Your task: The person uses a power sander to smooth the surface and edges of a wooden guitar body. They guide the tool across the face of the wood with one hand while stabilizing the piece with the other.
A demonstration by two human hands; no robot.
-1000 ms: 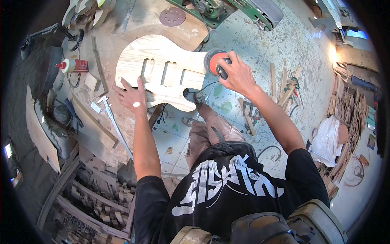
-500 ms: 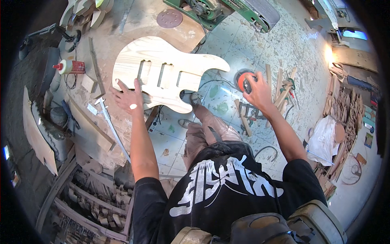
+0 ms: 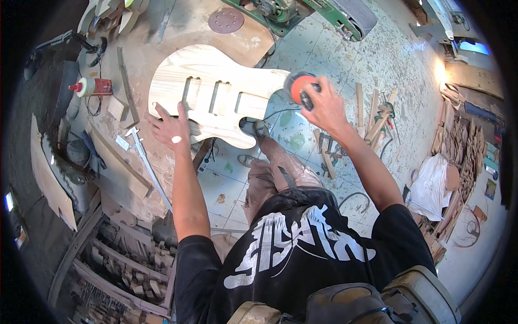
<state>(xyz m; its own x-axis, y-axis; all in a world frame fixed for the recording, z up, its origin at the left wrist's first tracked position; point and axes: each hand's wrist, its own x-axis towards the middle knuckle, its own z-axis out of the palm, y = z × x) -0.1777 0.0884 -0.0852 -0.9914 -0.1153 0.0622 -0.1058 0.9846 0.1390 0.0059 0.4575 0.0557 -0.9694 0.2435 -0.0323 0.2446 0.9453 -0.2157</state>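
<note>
Dusty workbench (image 3: pixel 186 29), pale guitar body (image 3: pixel 205 100) overhanging its edge.
Right hand (image 3: pixel 326 106) grips the sander (image 3: pixel 300 87), back at the horn (image 3: pixel 275 77) tip after swinging clear; sanding apparently resumes. Left hand (image 3: pixel 171 128) spread on body.

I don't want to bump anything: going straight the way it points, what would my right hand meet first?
Probably the guitar body, via the sander your right hand holds; whether they touch is unclear.
</note>
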